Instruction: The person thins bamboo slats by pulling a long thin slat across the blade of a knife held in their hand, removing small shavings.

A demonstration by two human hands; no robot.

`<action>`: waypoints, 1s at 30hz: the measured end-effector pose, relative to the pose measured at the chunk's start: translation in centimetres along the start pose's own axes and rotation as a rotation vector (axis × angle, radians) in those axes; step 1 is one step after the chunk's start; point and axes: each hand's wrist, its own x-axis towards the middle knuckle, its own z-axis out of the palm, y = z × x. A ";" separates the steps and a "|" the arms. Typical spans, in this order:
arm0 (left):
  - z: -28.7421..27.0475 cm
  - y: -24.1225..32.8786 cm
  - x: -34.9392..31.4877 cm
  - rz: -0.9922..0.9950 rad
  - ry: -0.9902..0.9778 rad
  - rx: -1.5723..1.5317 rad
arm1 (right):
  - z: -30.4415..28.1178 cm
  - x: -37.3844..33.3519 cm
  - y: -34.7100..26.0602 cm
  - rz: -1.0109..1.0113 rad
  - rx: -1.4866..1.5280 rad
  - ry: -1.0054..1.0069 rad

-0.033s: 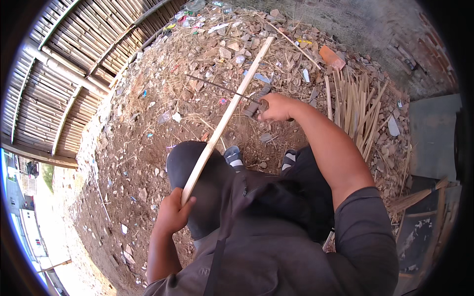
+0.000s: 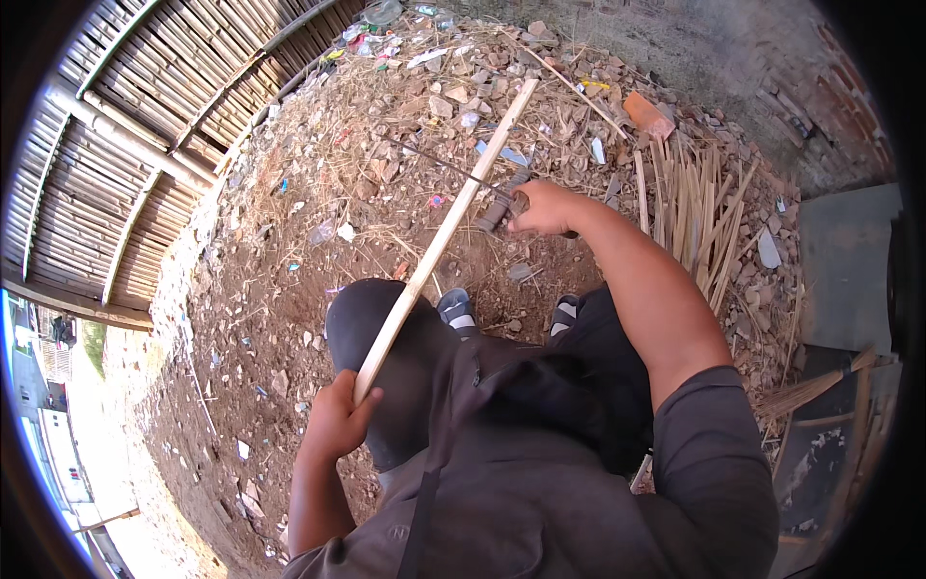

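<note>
Head view: a long, pale wooden strip (image 2: 439, 243) runs slantwise over rubble-strewn ground (image 2: 289, 232), its near end in the left hand (image 2: 340, 415), whose fingers are closed around it with the thumb along one side. The strip passes above a dark-clad knee (image 2: 381, 352); whether the two touch is hard to tell. Right of the strip's upper half, the right hand (image 2: 542, 209) has its fingers curled in a grip at the base of a thin, dark blade (image 2: 429, 158), the grip itself mostly hidden. That blade crosses the strip and sticks out to its left; contact at the crossing cannot be made out. A brownish, blocky piece (image 2: 502, 205) shows between the strip and the right hand, and I cannot tell if it belongs to the tool. Two feet in grey footwear (image 2: 453, 304) are right of the strip's lower half. Farther right of the strip lies a loose heap of split pale sticks (image 2: 690, 207), with an orange-red brick piece (image 2: 648, 115) just above it. Left of the strip, well apart, stands a slatted cane fence (image 2: 125, 159); colourful litter (image 2: 367, 43) lies beyond the strip's far end, toward that fence.
</note>
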 end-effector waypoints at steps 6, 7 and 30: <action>0.1 -0.9 -0.4 0.011 0.004 0.000 | 2.7 -1.6 -4.8 -0.182 -0.204 0.009; 0.1 -0.9 -0.4 0.019 -0.008 -0.002 | 2.7 -2.7 -6.6 -0.228 -0.310 -0.074; -0.1 -0.9 0.2 -0.014 -0.033 -0.083 | -0.1 -1.7 0.8 -0.101 -0.146 0.258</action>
